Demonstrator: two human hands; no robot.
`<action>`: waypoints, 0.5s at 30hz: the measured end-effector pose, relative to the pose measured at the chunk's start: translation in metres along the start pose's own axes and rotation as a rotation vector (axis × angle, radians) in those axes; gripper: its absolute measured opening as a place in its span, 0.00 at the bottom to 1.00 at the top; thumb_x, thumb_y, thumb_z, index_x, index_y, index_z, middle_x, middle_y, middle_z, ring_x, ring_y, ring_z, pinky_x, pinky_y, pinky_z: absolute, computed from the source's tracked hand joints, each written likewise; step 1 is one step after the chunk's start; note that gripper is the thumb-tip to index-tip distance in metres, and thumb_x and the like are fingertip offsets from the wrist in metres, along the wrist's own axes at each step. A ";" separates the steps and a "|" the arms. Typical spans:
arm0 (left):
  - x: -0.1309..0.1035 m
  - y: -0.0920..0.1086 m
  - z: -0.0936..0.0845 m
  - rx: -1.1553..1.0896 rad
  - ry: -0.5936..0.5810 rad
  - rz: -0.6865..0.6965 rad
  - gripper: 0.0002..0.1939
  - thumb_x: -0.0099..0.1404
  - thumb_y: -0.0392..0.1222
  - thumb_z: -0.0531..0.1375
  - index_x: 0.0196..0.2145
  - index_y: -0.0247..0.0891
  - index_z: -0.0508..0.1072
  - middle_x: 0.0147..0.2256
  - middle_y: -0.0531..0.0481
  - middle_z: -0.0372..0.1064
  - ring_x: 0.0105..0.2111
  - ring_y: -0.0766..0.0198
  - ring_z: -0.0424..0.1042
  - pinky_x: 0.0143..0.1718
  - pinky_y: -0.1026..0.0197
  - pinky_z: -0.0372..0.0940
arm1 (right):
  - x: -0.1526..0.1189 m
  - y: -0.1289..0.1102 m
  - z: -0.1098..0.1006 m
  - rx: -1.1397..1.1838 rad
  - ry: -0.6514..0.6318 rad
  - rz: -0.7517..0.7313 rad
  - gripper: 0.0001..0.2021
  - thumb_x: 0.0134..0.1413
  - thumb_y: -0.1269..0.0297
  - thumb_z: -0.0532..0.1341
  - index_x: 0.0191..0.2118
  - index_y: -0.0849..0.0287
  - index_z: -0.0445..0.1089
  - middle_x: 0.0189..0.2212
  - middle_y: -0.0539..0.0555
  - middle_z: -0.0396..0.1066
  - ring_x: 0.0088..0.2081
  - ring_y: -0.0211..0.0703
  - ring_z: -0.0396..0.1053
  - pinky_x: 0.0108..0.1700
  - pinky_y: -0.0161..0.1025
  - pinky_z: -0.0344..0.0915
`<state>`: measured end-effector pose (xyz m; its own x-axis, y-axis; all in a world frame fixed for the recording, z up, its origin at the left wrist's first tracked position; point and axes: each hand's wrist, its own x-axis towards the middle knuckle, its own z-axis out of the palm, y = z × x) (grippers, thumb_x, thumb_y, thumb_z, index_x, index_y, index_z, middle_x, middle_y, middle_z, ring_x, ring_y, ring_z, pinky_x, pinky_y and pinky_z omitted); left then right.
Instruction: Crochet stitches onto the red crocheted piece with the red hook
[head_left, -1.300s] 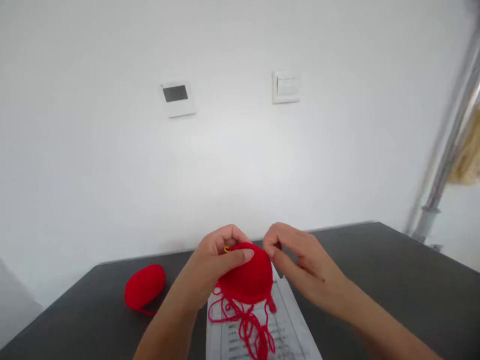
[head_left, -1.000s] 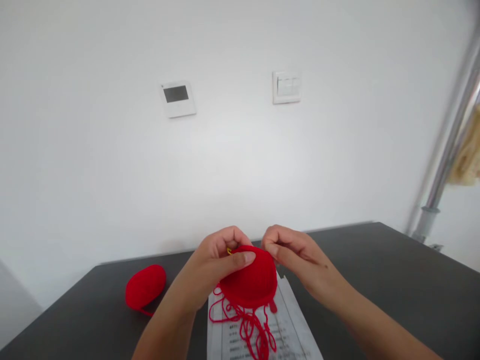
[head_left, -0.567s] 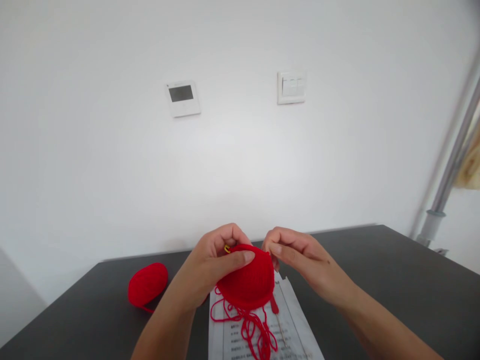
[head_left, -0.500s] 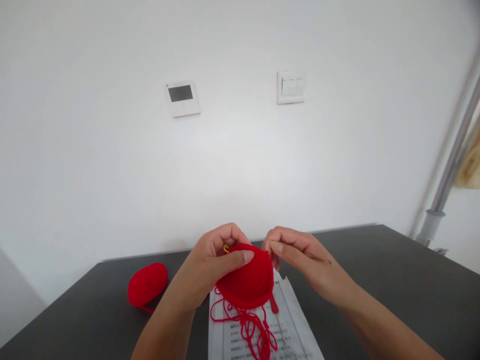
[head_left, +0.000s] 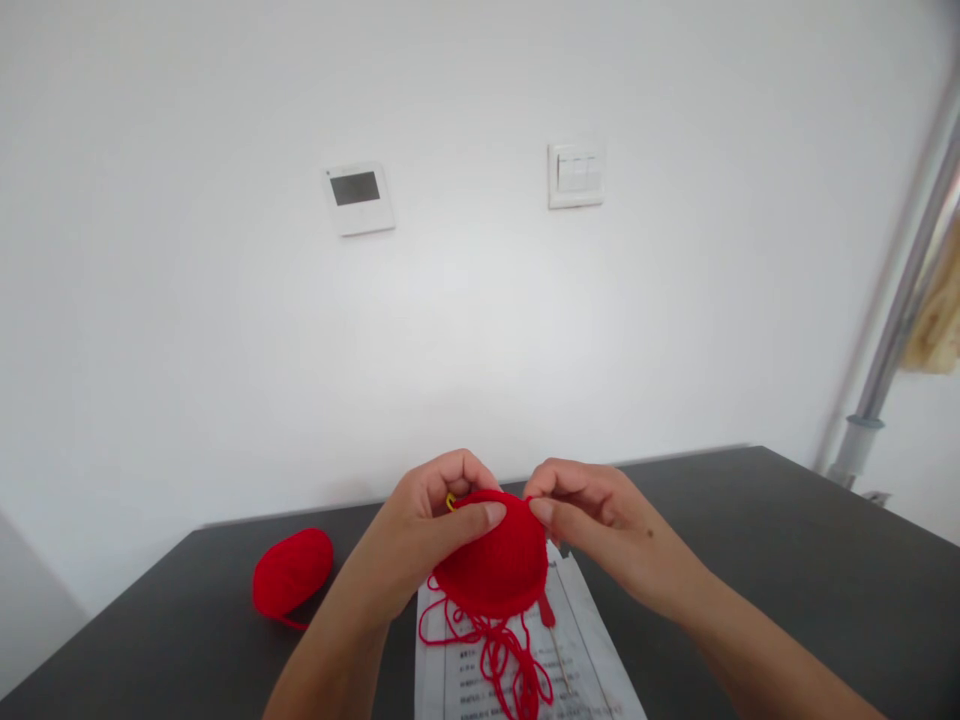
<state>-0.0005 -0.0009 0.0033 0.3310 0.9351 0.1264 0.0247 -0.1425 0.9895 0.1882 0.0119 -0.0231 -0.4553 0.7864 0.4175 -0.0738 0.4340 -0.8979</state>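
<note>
A red piece of crochet work (head_left: 499, 562), rounded in shape, is held up between both hands above the papers. My left hand (head_left: 431, 525) is closed on its upper left edge, thumb across the front. By those fingers shows a small yellow stitch marker (head_left: 451, 501). My right hand (head_left: 592, 515) pinches the upper right edge between thumb and forefinger. Loose red yarn (head_left: 510, 660) hangs and lies tangled below the piece. On the papers rests a crochet hook (head_left: 548, 612) with a red handle and a thin metal shaft.
A ball of red yarn (head_left: 292, 572) lies at the left on the dark table (head_left: 720, 520). Printed papers (head_left: 592, 650) lie under the work. Behind the table rises a white wall with a thermostat panel (head_left: 360, 200) and a light switch (head_left: 576, 176). A metal pipe (head_left: 896, 310) runs down at the right.
My right thumb and forefinger have moved slightly left and now grip the piece's upper right edge. My left hand keeps its hold. The view has shifted a little.
</note>
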 end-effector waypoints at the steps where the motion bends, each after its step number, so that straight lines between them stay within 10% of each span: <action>1: 0.000 0.000 0.000 0.030 -0.011 -0.002 0.07 0.57 0.40 0.64 0.28 0.37 0.68 0.21 0.59 0.64 0.18 0.75 0.57 0.18 0.72 0.50 | 0.000 0.000 0.000 -0.004 0.001 0.000 0.09 0.59 0.65 0.57 0.29 0.60 0.68 0.23 0.46 0.62 0.26 0.33 0.57 0.29 0.32 0.55; 15: -0.001 0.004 0.000 -0.005 -0.059 -0.039 0.10 0.53 0.43 0.67 0.27 0.36 0.70 0.19 0.58 0.62 0.17 0.74 0.55 0.19 0.70 0.48 | 0.001 0.004 0.006 0.209 0.001 0.053 0.11 0.56 0.58 0.61 0.29 0.60 0.68 0.22 0.46 0.63 0.25 0.33 0.58 0.30 0.33 0.56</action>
<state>-0.0005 -0.0022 0.0075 0.3848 0.9192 0.0837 0.0344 -0.1049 0.9939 0.1823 0.0117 -0.0269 -0.4629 0.8060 0.3689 -0.2319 0.2915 -0.9280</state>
